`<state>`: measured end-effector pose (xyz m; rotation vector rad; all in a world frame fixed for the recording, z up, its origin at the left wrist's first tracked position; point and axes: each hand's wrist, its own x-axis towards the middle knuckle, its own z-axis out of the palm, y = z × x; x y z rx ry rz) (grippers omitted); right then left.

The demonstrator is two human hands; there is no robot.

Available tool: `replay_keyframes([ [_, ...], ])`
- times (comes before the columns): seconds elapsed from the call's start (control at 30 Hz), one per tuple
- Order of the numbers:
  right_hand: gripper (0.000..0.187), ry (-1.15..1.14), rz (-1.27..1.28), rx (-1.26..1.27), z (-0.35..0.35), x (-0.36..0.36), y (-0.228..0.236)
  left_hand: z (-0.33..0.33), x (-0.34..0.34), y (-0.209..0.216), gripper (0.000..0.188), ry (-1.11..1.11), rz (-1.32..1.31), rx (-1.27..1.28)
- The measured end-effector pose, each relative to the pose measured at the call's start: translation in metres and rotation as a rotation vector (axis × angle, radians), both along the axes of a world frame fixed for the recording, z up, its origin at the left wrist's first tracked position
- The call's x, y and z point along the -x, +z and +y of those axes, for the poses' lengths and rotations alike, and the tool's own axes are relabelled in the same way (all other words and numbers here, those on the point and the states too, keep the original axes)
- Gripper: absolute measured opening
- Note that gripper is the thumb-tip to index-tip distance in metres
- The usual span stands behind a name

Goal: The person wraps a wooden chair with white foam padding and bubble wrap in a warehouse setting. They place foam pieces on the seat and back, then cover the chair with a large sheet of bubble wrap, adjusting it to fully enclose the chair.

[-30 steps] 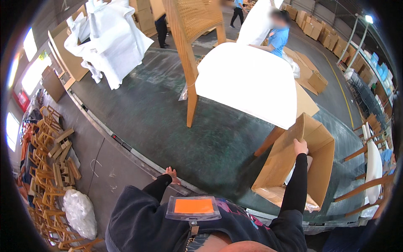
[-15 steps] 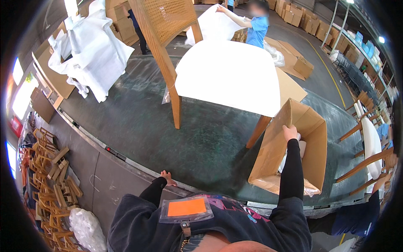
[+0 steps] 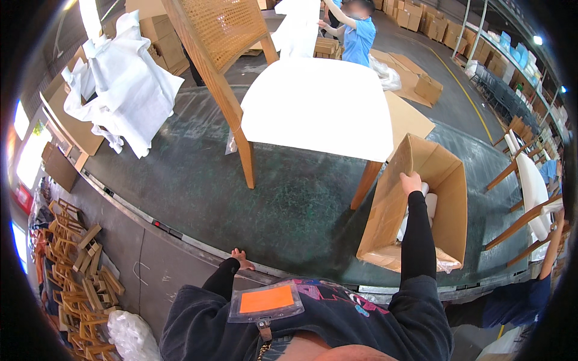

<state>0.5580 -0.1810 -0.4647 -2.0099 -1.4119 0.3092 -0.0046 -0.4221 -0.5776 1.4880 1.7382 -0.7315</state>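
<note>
My right hand (image 3: 411, 182) is closed on the upper left rim of an open cardboard box (image 3: 385, 222), its fingers partly hidden behind the wall. White rolled pieces (image 3: 430, 204) lie inside that box, partly covered by my forearm. My left hand (image 3: 243, 259) rests on the near edge of the dark green work surface (image 3: 289, 225), fingers apart and holding nothing. Beyond my hands stands a wooden chair (image 3: 244, 150) with a woven cane back and a white seat (image 3: 319, 111); one front leg is close to the box.
White sheeting (image 3: 129, 84) drapes over something at the left. Across the surface, a person in blue (image 3: 360, 39) handles a white sheet (image 3: 298, 30). Another white-seated chair (image 3: 533, 186) stands at the right beside a co-worker's arm (image 3: 549, 253). Wooden frames (image 3: 66, 271) pile up at lower left.
The far person's white sheet, spread out before, now hangs more upright. At the right, the co-worker's arm has shifted near the chair. My hands keep their places; my view has shifted slightly.
</note>
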Motion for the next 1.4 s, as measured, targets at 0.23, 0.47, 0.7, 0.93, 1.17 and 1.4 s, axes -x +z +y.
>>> replay_keyframes([
  [0.23,0.054,-0.013,-0.019,0.059,-0.005,0.007,0.011,-0.002,-0.002,-0.002,0.12,0.026,0.018,-0.071],
  [0.47,0.055,-0.019,0.017,0.043,-0.011,0.016,0.018,-0.003,-0.003,-0.003,0.114,0.008,0.03,-0.062],
  [0.7,0.057,-0.008,0.044,0.062,-0.012,0.017,0.022,-0.002,-0.001,-0.001,0.116,0.057,0.022,-0.032],
  [0.93,0.059,0.001,0.042,0.054,-0.011,0.014,0.02,0.0,-0.004,-0.001,0.115,0.034,0.022,-0.04],
  [1.17,0.061,-0.029,0.022,0.098,-0.013,0.018,0.026,0.002,-0.006,0.0,0.121,-0.007,0.05,-0.032],
  [1.4,0.062,-0.032,0.021,0.09,-0.012,0.026,0.027,-0.001,-0.003,-0.008,0.122,-0.08,0.11,-0.093],
])
